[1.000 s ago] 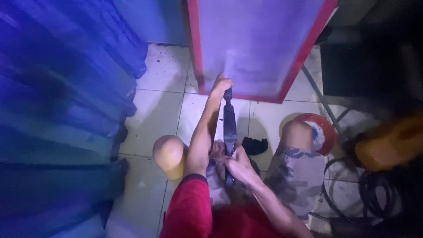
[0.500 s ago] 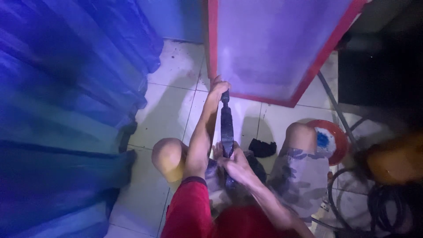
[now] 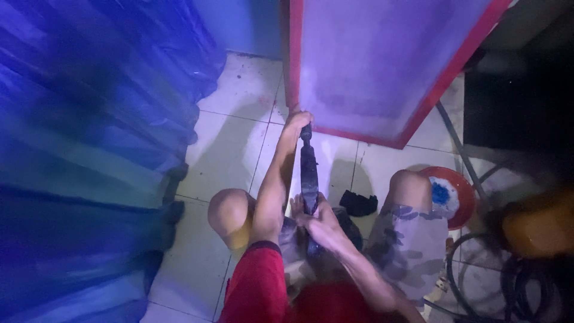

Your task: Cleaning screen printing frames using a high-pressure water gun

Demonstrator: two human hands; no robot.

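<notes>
Between the knees, the right hand [image 3: 320, 218] is wrapped shut around the rear of a dark spray gun [image 3: 308, 173], while the left hand [image 3: 297, 122] closes on its tip at the red-framed screen's [image 3: 382, 78] lower edge. Stiff and probably fairly heavy, the gun suits this 2-point hold; it may be wet and slippery. By the right knee, 1 red bowl [image 3: 463, 200] holds something blue and white.

The person wears a red short-sleeved top; the left sleeve [image 3: 254, 287] ends above the elbow with a dark hem, leaving the forearm bare. Grey patterned shorts [image 3: 406, 239], camouflage-like, cover the thighs and stop at the bare knees. The left hand [image 3: 297, 122] and right hand [image 3: 320, 218] are bare, without gloves, rings or a watch.
</notes>
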